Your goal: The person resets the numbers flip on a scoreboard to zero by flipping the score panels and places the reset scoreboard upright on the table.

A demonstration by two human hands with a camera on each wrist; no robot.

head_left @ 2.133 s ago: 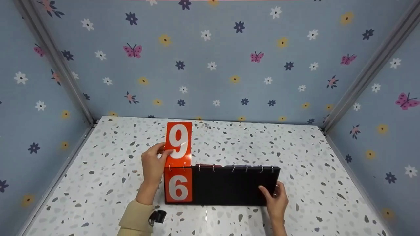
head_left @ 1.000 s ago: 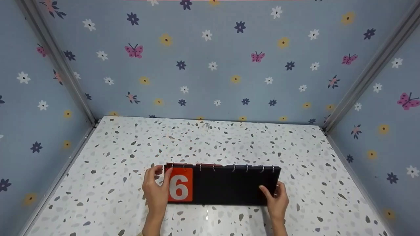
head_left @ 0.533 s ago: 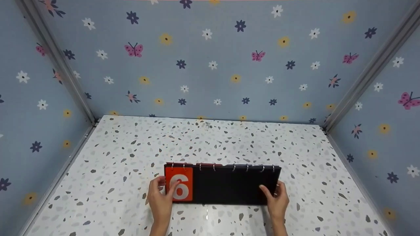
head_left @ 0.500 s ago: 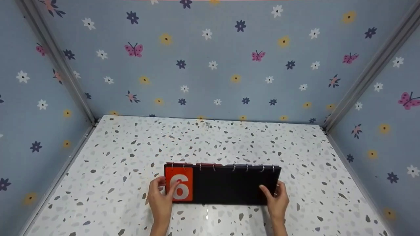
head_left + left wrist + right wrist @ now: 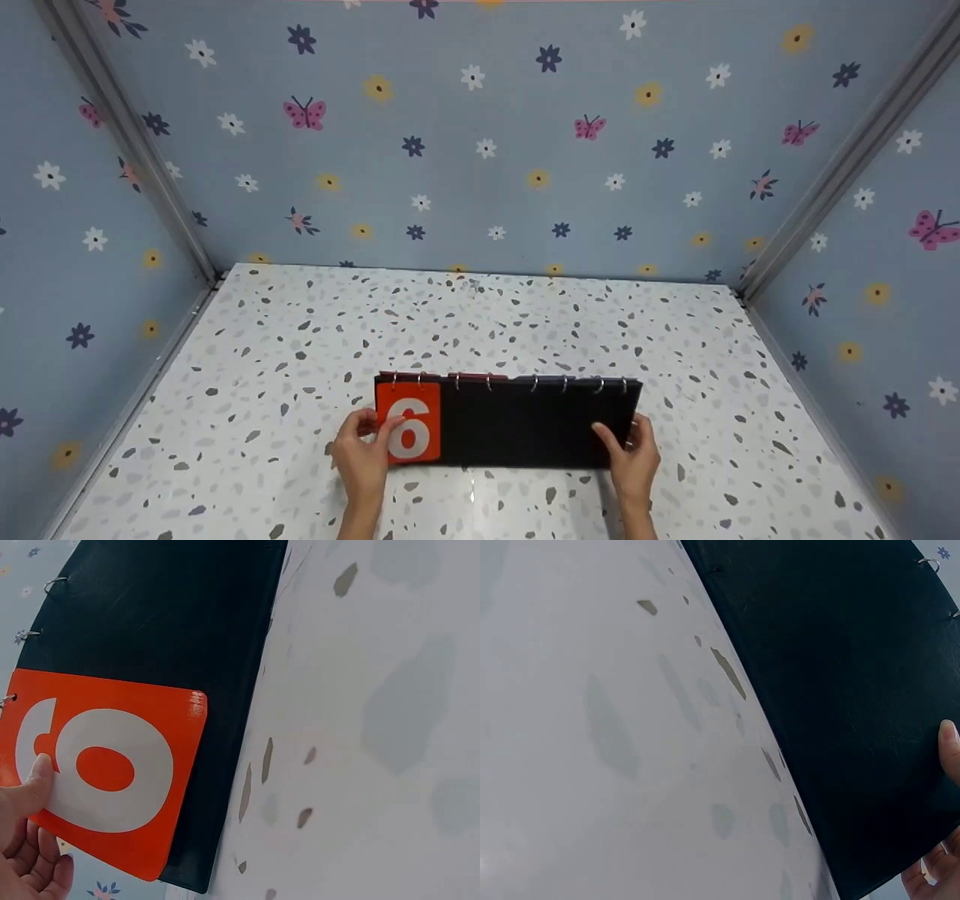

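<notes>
A black flip scoreboard (image 5: 525, 424) stands tilted on the table, silver rings along its top edge. At its left end hangs a red number card (image 5: 431, 450) with a white 6. My left hand (image 5: 362, 457) pinches this card at its left edge, thumb on the front; the left wrist view shows the thumb (image 5: 37, 784) over the digit and the other fingers curled behind the edge. My right hand (image 5: 634, 457) grips the board's right end, thumb on the black face, fingers behind. Whatever hangs behind the board is mostly hidden.
The speckled white table (image 5: 480, 322) extends behind and beside the scoreboard. Blue flower-patterned panels (image 5: 480, 112) enclose it at the back and both sides, with grey metal posts (image 5: 169, 187) at the corners.
The raised card with a 9 has been flipped over behind the board. My left hand has come down from the top edge onto the 6 card's side. My right hand keeps its place.
</notes>
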